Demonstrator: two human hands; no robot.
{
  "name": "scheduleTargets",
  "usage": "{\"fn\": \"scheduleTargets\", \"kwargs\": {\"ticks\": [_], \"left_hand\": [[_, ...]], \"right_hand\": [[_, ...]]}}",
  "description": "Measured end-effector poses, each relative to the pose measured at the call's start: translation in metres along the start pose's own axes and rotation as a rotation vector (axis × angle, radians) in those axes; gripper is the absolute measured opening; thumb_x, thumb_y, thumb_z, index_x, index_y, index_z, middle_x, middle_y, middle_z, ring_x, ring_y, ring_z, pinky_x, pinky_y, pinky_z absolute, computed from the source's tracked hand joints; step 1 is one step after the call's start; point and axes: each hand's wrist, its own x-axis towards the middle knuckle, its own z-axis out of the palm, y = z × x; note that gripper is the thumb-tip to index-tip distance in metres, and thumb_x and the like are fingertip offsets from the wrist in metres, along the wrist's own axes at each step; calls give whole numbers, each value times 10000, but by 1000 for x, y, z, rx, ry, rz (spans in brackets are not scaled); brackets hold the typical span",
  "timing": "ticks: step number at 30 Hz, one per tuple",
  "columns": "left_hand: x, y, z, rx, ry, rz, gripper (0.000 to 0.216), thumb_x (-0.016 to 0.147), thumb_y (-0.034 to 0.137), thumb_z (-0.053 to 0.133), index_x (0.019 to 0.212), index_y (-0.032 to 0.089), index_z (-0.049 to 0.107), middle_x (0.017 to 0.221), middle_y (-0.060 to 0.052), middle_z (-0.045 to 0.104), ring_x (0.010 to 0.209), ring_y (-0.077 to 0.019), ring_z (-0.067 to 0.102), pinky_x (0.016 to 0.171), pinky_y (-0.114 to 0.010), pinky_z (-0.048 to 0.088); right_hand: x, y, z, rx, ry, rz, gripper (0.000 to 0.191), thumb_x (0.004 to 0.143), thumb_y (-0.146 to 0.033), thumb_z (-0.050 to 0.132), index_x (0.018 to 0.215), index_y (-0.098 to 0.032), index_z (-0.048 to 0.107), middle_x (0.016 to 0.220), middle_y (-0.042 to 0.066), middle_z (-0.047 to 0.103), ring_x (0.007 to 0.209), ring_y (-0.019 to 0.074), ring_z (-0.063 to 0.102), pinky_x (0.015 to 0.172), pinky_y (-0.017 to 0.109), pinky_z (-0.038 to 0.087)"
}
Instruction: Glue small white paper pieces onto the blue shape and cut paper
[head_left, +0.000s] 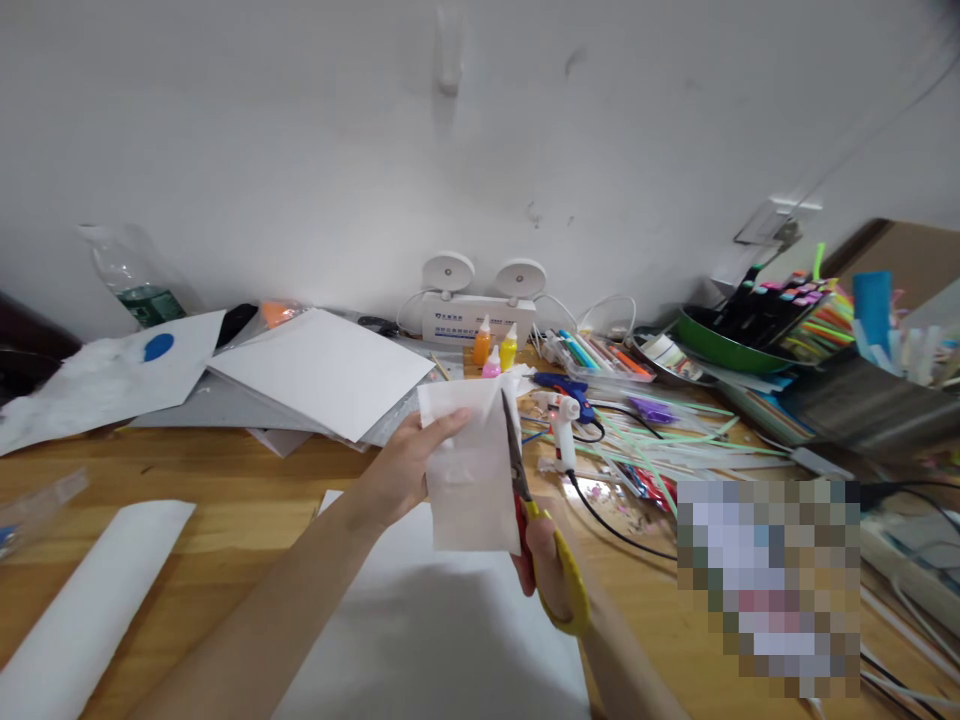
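My left hand (401,468) pinches a small white paper sheet (466,470) by its left edge and holds it upright above the wooden table (225,490). My right hand (544,575) grips scissors (536,525) with yellow and red handles. Their blades are open along the paper's right edge, pointing up. A larger white sheet (435,630) lies flat on the table under both hands.
White boards (322,375) are stacked at the back left beside a plastic bottle (131,275). A glue gun (564,415), small paint bottles (495,350), straws (660,440), pens and cables clutter the right side. A rolled white sheet (90,600) lies at front left.
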Motion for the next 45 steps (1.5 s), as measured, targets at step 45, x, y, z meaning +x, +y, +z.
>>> {"fn": "scheduleTargets", "kwargs": {"ticks": [45], "left_hand": [[1,-5,3,-34,-55,-82,224,706,272,603,859,120,662,721,-65,687,630,-149,621,617,-226,470]], "right_hand": [[-2,-4,2,24,88,100,647,567,-832,164,500,-204,303,321,-71,259,244,44,245,256,185,187]]}}
